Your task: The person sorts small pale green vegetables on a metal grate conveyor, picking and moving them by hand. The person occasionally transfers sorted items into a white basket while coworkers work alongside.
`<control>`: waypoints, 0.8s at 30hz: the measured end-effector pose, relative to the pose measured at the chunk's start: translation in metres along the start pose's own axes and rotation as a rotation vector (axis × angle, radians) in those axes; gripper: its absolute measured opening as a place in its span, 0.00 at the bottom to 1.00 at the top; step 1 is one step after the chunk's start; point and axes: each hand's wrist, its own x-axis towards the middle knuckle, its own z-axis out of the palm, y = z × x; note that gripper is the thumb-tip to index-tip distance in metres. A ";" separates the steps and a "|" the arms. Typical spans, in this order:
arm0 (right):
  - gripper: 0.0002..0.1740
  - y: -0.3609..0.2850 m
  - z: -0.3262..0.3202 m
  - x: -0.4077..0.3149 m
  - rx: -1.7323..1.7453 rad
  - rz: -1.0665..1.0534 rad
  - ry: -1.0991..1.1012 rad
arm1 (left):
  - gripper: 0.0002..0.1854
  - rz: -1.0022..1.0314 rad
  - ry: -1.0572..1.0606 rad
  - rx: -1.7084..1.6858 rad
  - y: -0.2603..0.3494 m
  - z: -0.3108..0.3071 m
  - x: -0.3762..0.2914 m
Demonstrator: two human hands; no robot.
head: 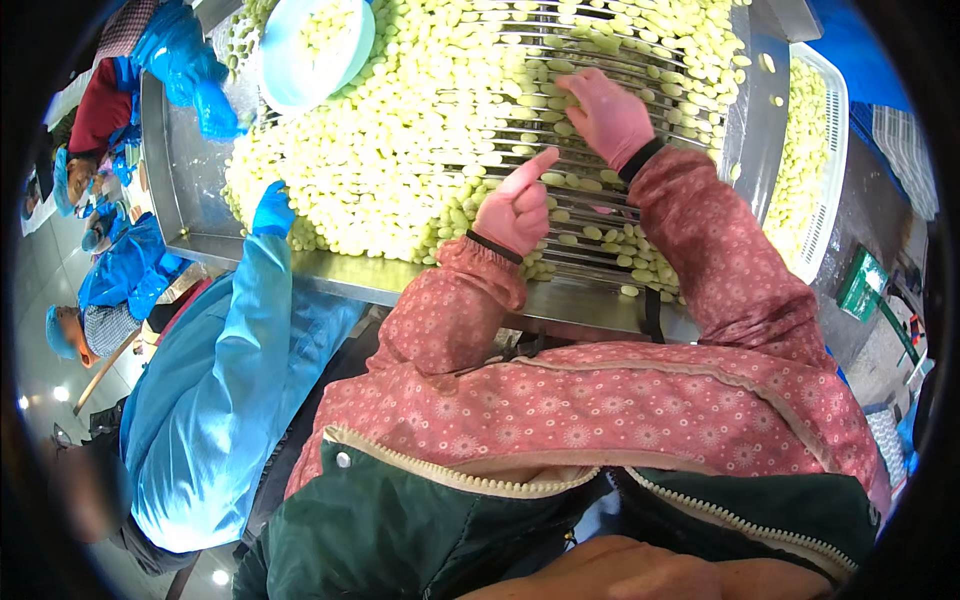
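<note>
My left hand (517,208), in a pink glove, is over the near part of a rack of metal bars (577,156). Its index finger points out and the other fingers are curled, so anything inside them is hidden. Farther out and to the right, my right hand (609,118), also pink-gloved, hovers over the bars with fingers bent and apart. No fruit shows in its grasp. Green oval fruits (375,180), possibly grapes, lie in a thick heap left of my hands. Around both hands they are scattered more thinly, and the bars show between them.
A light blue basin (274,71) holding fruit stands at the far left. Beyond the metal table rim (776,97), a white crate (832,142) of fruit stands at right. A co-worker's blue-gloved hand (273,210) touches the heap at left; another blue-sleeved person (176,60) stands opposite.
</note>
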 end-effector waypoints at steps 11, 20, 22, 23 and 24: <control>0.14 -0.033 0.015 0.067 -0.004 -0.110 0.037 | 0.29 0.265 0.314 0.157 -0.019 0.005 -0.008; 0.16 0.012 0.022 0.042 -0.347 0.191 -0.083 | 0.22 0.423 0.353 -0.070 -0.006 -0.001 0.000; 0.14 0.020 0.010 0.042 -0.457 0.172 -0.219 | 0.22 0.438 0.367 -0.042 -0.005 -0.002 0.002; 0.13 0.020 0.004 0.048 -0.492 0.191 -0.306 | 0.21 0.453 0.357 -0.028 -0.005 -0.002 0.002; 0.13 0.019 -0.003 0.053 -0.421 0.260 -0.262 | 0.20 0.463 0.366 -0.009 -0.006 -0.003 0.004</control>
